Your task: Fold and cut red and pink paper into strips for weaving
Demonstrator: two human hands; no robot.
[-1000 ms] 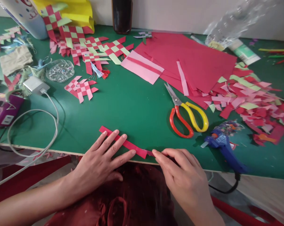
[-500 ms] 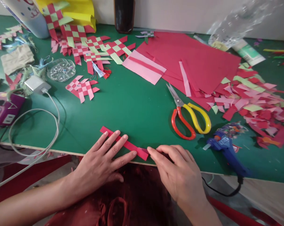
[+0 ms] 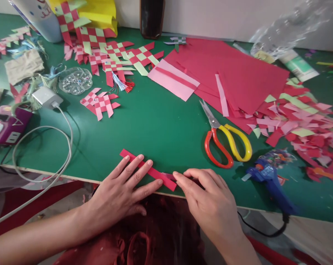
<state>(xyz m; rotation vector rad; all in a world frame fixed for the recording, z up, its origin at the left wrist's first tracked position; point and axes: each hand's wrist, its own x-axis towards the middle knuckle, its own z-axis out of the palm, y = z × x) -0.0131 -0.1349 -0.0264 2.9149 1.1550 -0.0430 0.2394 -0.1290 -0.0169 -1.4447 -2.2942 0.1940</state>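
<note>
A narrow red paper strip [image 3: 155,173] lies slantwise on the green tabletop near its front edge. My left hand [image 3: 124,180] rests flat on it with fingers spread, fingertips pressing the strip against the table. My right hand [image 3: 207,197] is closed in a pinch at the strip's right end. From its fingertips a thin pointed blade [image 3: 168,176] reaches left over the strip; most of the tool is hidden in my fingers. Scissors [image 3: 215,123] with one red and one yellow handle lie beyond my right hand, blades slightly apart.
Red paper sheets [image 3: 232,70] and a pink sheet [image 3: 176,81] lie at the back. Paper scraps [image 3: 304,117] and a blue glue gun [image 3: 271,184] are at right. Woven paper fish [image 3: 100,103], a bead case [image 3: 75,81] and a white charger cable [image 3: 68,136] are at left.
The view has shifted slightly, so the tabletop things appear a little displaced. Both hands keep their pose at the strip, with no clear change in the paper.
</note>
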